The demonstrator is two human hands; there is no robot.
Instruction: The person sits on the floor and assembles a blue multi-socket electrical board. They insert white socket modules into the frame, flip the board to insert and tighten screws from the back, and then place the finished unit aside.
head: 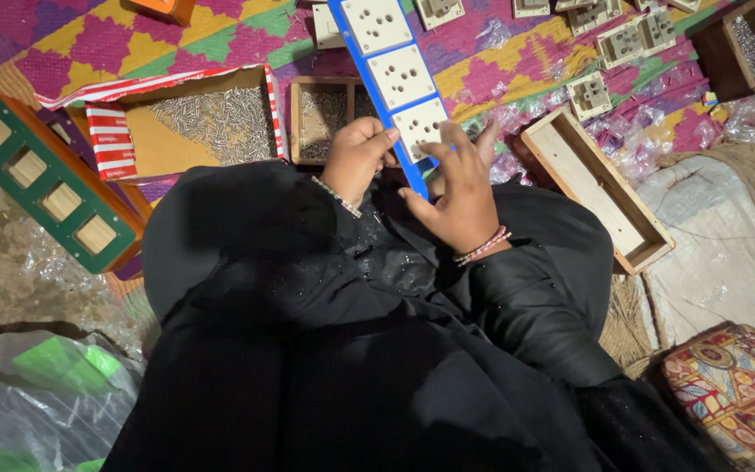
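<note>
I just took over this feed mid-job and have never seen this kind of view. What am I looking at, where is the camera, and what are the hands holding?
There is no machine here: a person in black sits on a patterned mat, and the single camera is worn on their head, looking down at their lap. The left hand and the right hand both hold a long blue panel fitted with white socket plates, its near end resting at the lap. Ahead on the mat lie a red-striped box of small screws, a small wooden box of screws, loose socket plates and an empty wooden box. A green panel with square cut-outs lies to the left.
</note>
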